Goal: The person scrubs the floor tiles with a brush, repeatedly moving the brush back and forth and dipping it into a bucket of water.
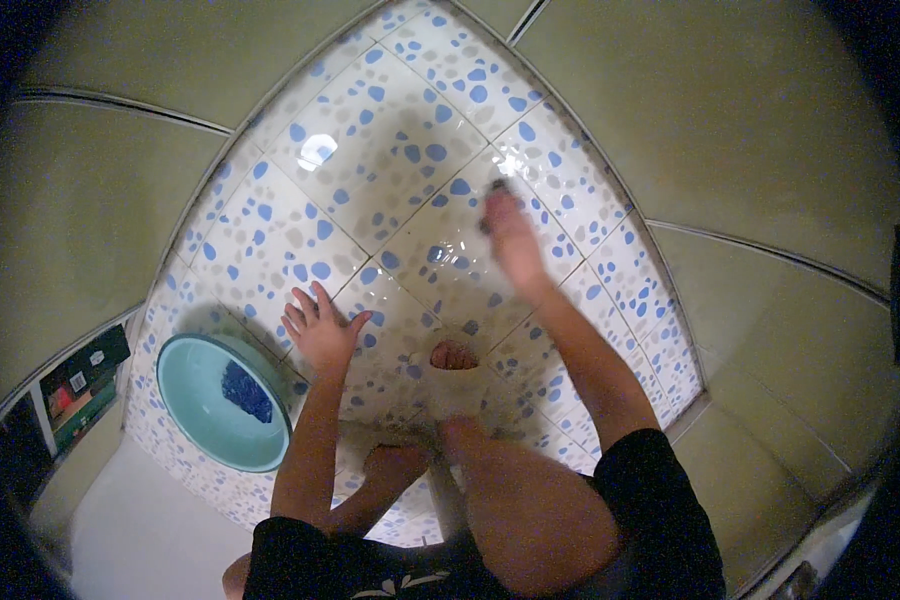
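My left hand (319, 331) has its fingers spread, holding nothing, over the tiled floor (300, 210) beside the basin. I cannot tell whether it touches the tiles. My right hand (514, 235) reaches farther out to the right and is smeared by motion. It is closed around a small dark object (498, 187) low against the wet floor; only the dark edges show past the fingers, so its kind is unclear. The floor is white with blue and grey pebble shapes, and water glistens around the right hand.
A turquoise basin (185, 415) with a dark blue textured cloth or mat (245, 392) in it stands at the left. Olive-green wall panels (730, 130) meet the floor on both sides. A dark printed box (85, 385) is at the far left. My foot (454, 355) is near the middle.
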Demonstrator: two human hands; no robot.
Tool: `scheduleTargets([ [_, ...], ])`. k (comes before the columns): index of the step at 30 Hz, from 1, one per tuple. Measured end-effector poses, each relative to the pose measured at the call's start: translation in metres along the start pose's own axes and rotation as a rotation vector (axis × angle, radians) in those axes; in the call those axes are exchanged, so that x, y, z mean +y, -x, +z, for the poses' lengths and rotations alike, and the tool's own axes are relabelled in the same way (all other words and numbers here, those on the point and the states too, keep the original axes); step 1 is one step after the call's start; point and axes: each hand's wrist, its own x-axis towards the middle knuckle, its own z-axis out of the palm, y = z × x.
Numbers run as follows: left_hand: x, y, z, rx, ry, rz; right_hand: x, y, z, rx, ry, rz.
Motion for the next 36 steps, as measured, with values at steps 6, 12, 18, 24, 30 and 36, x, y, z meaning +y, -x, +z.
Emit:
scheduleTargets([
  [6,-0.019,0.001,-0.015,-0.112,-0.035,-0.048,-0.034,-0.019,-0.034,-0.227,-0.458,0.054],
  [12,-0.017,0.000,-0.004,-0.052,0.001,-0.012,0.076,-0.035,-0.057,0.271,0.048,0.406],
  [18,-0.023,0.008,0.000,0.084,0.018,0.040,-0.042,-0.053,-0.002,-0.265,-0.346,-0.034],
  [24,-0.023,0.019,0.023,0.144,0.086,-0.017,0.025,-0.109,-0.026,-0.004,-0.155,0.073],
  [30,-0.019,0.030,0.061,0.246,0.076,-0.069,0.011,-0.164,0.005,0.256,0.012,0.203],
  [36,-0.032,0.034,0.061,0.225,0.152,-0.129,-0.112,-0.162,0.050,-0.207,-0.145,-0.526],
])
